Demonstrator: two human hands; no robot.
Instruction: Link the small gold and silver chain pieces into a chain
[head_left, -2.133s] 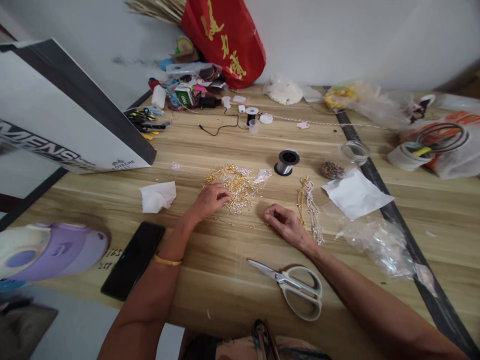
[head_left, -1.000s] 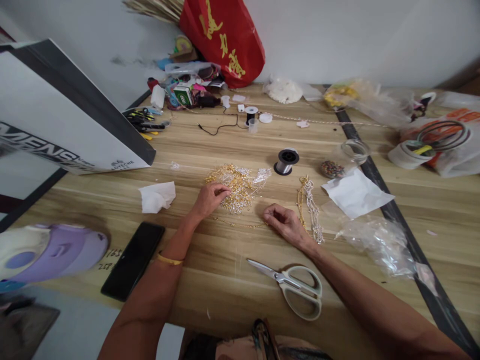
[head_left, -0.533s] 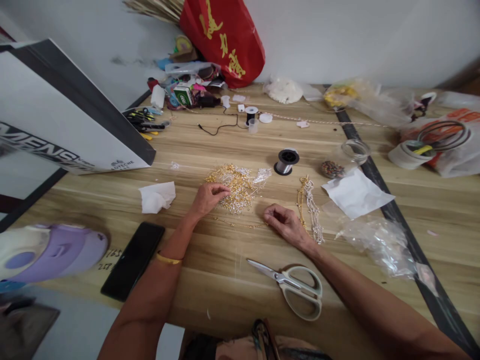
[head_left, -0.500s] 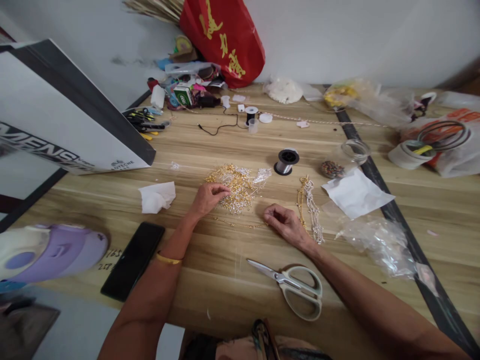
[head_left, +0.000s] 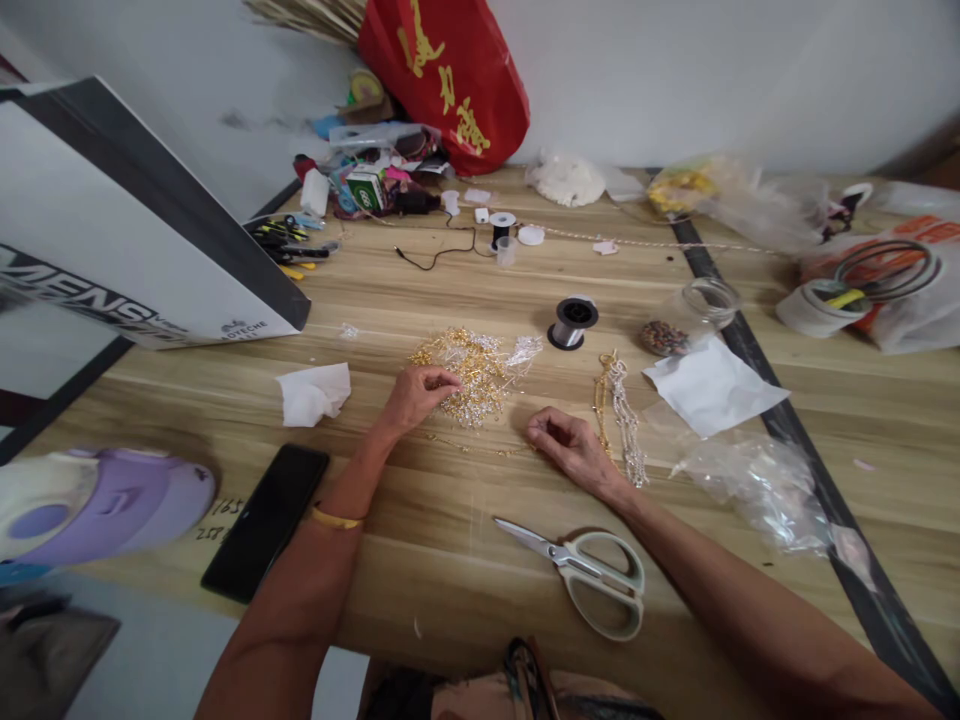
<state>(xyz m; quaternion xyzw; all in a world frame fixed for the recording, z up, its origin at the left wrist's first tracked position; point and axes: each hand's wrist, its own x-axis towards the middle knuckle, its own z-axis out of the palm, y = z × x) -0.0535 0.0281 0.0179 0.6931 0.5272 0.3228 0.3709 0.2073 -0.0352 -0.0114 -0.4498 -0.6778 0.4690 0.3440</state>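
Observation:
My left hand (head_left: pixel 420 395) rests against a tangled pile of gold and silver beaded pieces (head_left: pixel 480 375), thumb and forefinger pinched at its left side. Whatever lies between those fingertips is too small to make out. A thin gold chain (head_left: pixel 465 446) with small beads stretches along the table just below the pile. At the chain's right end, my right hand (head_left: pixel 566 445) is closed in a pinch on it. Gold chains (head_left: pixel 602 400) and silver beaded chains (head_left: pixel 628 425) lie beside the right hand. Scissors (head_left: pixel 577 570) lie below it with their blades pointing left.
Behind the pile stands a spool of wire (head_left: pixel 573 322). A clear jar of beads (head_left: pixel 675 325) lies to the right, near white paper (head_left: pixel 712 388) and a plastic bag (head_left: pixel 765 490). On the left are a tissue (head_left: pixel 315 394), a phone (head_left: pixel 266 520) and a large box (head_left: pixel 135 230).

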